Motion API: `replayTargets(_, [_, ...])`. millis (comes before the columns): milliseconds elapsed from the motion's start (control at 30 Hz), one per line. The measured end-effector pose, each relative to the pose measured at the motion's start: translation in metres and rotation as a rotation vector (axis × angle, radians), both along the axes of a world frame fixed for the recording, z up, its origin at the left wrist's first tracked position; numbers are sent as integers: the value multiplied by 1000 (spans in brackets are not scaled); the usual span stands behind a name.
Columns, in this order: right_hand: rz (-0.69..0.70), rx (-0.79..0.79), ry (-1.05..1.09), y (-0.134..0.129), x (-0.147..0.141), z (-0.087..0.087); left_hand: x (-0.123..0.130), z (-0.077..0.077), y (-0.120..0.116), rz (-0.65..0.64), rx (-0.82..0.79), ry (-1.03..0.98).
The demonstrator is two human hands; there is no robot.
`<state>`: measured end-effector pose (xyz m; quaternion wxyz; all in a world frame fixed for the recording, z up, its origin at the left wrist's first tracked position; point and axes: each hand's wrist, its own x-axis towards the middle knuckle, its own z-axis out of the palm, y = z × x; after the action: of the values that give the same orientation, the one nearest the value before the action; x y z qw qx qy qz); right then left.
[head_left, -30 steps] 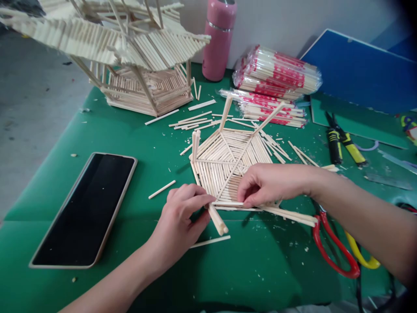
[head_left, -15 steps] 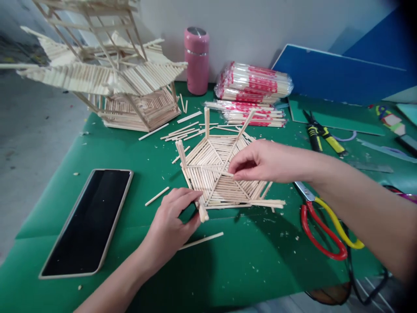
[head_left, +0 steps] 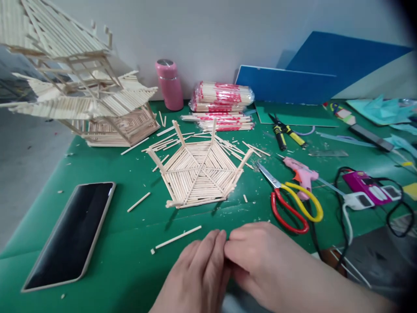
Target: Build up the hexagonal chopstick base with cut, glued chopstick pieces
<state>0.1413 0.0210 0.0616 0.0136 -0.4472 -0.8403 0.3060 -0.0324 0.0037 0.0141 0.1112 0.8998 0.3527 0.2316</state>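
Note:
My left hand (head_left: 200,269) and my right hand (head_left: 257,256) meet near the table's front edge, fingertips pressed together. Both are closed, and whatever is between the fingers is hidden. Just beyond them lies a loose wooden stick (head_left: 178,237) with a tiny cut piece (head_left: 153,251) by its end. Farther back sits a hexagonal base (head_left: 182,184) made of rows of wooden sticks, with short posts leaning outward at its corners. Neither hand touches it.
A stick-built pagoda model (head_left: 107,104) stands back left, a phone (head_left: 68,237) front left. Scissors (head_left: 276,184), a pink glue gun (head_left: 301,171) and pliers (head_left: 282,130) lie to the right. A pink thermos (head_left: 170,89) and wrapped chopstick packs (head_left: 221,98) line the back.
Both hands have left the hexagonal base and come together nearer to me. The left has let go of the front-left corner post. The camera view has swung to the right.

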Motion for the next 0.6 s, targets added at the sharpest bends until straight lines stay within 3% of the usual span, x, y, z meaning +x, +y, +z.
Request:
replayTargets(67, [-109,-8,98,-8,8,-7,19,-3,7,-54,-23,-34])
replayTargets(167, [-359,51,198,-18,42,-14,27,-8,13,-43,-254,-118])
replayTargets(300, [-816,487,-76,-22,104,-45,28,-9,14,120,-581,-211])
replayTargets(433, [-765,633,-360,-20,137,-81,33,-7,17,216,-647,-259])
replayTargets(600, [-730,662,-502,-14,141,-90,34,-7,19,256,-608,-309])
